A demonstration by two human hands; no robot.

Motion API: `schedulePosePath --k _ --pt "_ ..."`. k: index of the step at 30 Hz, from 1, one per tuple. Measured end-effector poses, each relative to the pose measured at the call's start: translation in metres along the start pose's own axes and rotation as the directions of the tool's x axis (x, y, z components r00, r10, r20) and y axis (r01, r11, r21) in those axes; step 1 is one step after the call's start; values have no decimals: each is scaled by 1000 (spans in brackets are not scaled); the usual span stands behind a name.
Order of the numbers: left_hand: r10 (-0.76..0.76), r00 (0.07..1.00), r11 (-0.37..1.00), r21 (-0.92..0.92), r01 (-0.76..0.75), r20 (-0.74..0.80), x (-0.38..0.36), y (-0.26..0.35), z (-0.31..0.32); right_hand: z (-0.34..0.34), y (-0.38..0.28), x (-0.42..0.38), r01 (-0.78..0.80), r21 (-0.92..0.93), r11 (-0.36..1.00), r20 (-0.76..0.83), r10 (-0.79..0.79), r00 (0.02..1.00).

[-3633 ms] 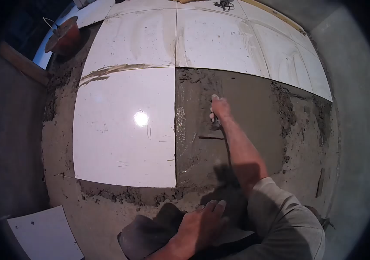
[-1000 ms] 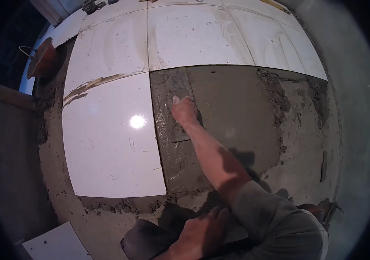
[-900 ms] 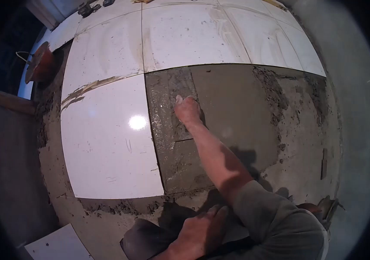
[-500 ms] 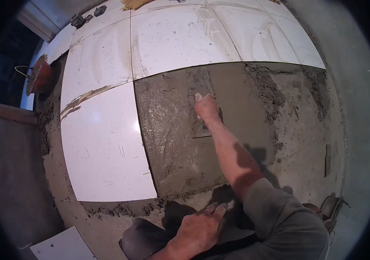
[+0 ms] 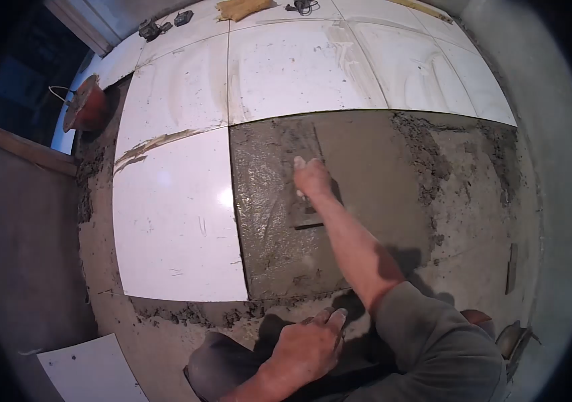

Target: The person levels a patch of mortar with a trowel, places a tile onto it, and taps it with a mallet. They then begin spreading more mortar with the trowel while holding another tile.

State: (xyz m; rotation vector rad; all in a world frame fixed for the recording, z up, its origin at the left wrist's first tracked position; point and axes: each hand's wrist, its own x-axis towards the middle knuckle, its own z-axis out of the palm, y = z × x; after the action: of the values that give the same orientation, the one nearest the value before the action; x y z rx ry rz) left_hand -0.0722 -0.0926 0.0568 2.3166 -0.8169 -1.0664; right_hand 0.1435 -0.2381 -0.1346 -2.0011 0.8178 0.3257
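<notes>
My right hand [image 5: 313,178] is closed around the handle of a flat rectangular plastering trowel [image 5: 309,218]. Its blade lies against wet grey mortar [image 5: 366,171], and the handle is mostly hidden under my fingers. To the left of the trowel, the mortar looks wetter and shinier, up to the edge of a large white tile [image 5: 175,228]. My left hand [image 5: 305,352] is low in the view near my bent knee, fingers partly bent and slightly apart, with nothing visible in it.
More white tiles [image 5: 293,67] lie beyond the mortar, smeared with residue. An orange mortar-stained bucket [image 5: 88,107] tilts at the left. A loose white tile [image 5: 92,368] lies at lower left. Dark tools [image 5: 154,29] and a yellowish cloth [image 5: 242,8] sit at the back. A wall [image 5: 560,167] bounds the right.
My right hand has moved the trowel left over the mortar, closer to the white tile's edge. The camera view has shifted, showing more of the back. My left hand stays near my knee.
</notes>
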Motion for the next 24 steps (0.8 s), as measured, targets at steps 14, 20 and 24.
schedulePosePath --k 14,20,24 --pt "66 998 994 -86 -68 -25 -32 -27 -10 34 1 28 39 -173 984 -144 -64 988" --pt "97 992 980 -166 -109 -80 -35 -26 -16 22 4 10 8 -146 989 -271 -48 961" --pt "28 1000 977 -212 -27 3 -32 -18 -32 58 -14 -5 56 -87 995 -119 -66 991"
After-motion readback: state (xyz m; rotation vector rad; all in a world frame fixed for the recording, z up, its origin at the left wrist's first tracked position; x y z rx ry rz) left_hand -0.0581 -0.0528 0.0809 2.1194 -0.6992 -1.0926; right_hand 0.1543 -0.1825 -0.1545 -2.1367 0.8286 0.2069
